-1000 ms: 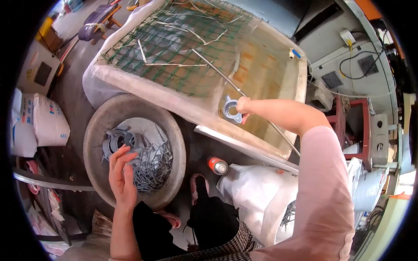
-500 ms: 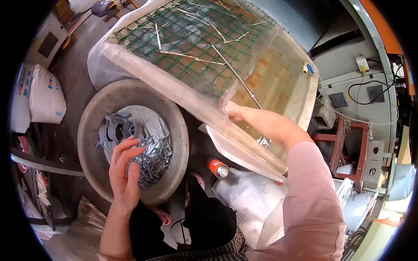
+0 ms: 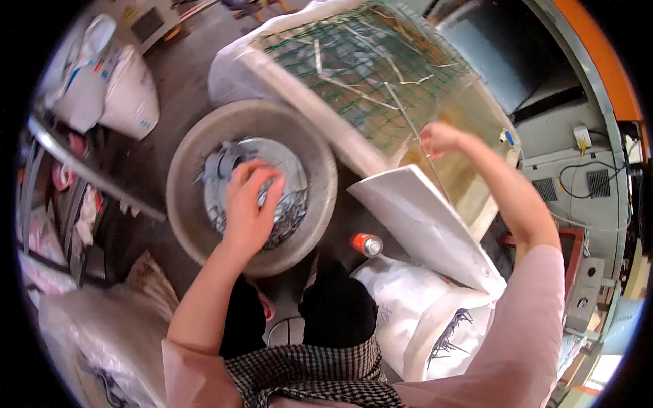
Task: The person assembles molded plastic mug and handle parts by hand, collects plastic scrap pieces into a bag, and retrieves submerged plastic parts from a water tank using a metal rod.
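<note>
My left hand [image 3: 250, 204] is over the large round grey basin [image 3: 318, 204], its fingers curled and apart with nothing between them. Grey ring-shaped plastic parts [image 3: 221, 163] and a heap of thin grey pieces [image 3: 289, 221] lie in the basin, partly hidden by that hand. My right hand [image 3: 439, 139] is above the water tub [image 3: 326, 102], beside a thin metal rod [image 3: 408, 122]. Its fingers are bent and blurred, and whether they hold anything cannot be made out. Green netting [image 3: 360, 61] with white strips covers the tub's far left part.
A white board [image 3: 422, 217] leans against the tub's near side. Below it are a red can [image 3: 366, 245] and an open white sack [image 3: 401, 292] with thin grey pieces. Full sacks [image 3: 132, 95] stand at upper left, a metal rack [image 3: 88, 170] at left, and a red frame [image 3: 575, 265] at right.
My right hand went down at the tub's near edge and has risen over the water. The grey ring it held earlier is no longer visible there. The view has shifted, and the white board is tilted up.
</note>
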Available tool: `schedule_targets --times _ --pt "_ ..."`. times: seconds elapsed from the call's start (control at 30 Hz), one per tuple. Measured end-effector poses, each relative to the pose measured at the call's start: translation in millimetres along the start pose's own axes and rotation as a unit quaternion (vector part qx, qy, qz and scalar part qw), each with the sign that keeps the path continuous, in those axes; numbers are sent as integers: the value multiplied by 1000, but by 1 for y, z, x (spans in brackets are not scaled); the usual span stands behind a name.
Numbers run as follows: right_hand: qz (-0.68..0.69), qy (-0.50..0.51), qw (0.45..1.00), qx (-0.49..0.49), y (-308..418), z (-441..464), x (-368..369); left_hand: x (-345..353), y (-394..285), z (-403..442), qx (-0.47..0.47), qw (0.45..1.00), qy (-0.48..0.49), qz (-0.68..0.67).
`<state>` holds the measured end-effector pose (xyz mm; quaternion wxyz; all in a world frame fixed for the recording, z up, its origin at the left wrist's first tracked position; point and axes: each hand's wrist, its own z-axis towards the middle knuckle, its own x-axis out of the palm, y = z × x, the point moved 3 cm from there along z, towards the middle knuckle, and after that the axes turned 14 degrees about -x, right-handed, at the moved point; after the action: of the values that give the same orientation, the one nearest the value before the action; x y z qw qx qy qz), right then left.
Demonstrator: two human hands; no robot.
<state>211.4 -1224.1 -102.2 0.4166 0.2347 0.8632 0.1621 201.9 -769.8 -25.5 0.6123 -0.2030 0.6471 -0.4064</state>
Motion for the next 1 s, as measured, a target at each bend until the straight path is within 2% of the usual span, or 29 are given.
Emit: schedule_targets --times 0.03,0.1,0.2,0.27,0.33,0.4,0.47,0.53,0.6,0.63,0.67,0.7,0.73,0.8,0.87,0.9,0.93,0.97,1.0 --pt "-57 7 998 19 41 -5 -18 -10 1 -4 22 999 -19 18" --pt "-136 -56 987 -57 92 -2 -41 -44 3 -9 -10 999 -41 2" --pt "-264 -43 951 -156 170 19 -36 -109 29 -6 -29 992 -126 -10" --pt "-387 -6 898 -210 227 38 -14 -141 79 -2 -127 984 -102 -69" --pt "-383 22 882 -275 260 72 28 -157 133 -4 -134 987 -88 15" --pt "-436 128 843 -289 299 105 82 -153 181 -13 -181 978 -14 103" --pt "-391 137 871 -265 298 160 149 -128 240 -27 -258 954 74 132" --pt "-344 162 890 -251 296 209 216 -102 267 -41 -308 939 121 89" --pt "-371 36 895 -245 280 243 275 -77 291 -43 -304 940 137 63" --pt "-297 -21 922 -249 274 250 295 -64 297 -43 -310 933 167 75" --pt "-294 -3 924 -246 264 261 314 -49 304 -48 -320 923 199 85" --pt "-384 -43 884 -264 255 271 329 -37 314 -53 -334 916 209 79" --pt "-468 -86 833 -283 246 281 341 -25 324 -50 -311 926 202 72" --pt "-448 -64 845 -286 230 288 353 -9 330 -46 -292 933 201 63" --pt "-261 -133 876 -384 228 278 338 -6 324 -32 -294 937 182 41" --pt "-223 -198 869 -394 232 265 326 -3 323 -26 -308 931 192 33" --pt "-227 -201 869 -392 235 255 310 0 322 -22 -303 933 191 31" --pt "-19 -146 940 -307 231 247 292 5 322 -20 -283 939 186 56" --pt "193 -86 955 -206 223 239 284 9 320 -19 -263 944 181 83"
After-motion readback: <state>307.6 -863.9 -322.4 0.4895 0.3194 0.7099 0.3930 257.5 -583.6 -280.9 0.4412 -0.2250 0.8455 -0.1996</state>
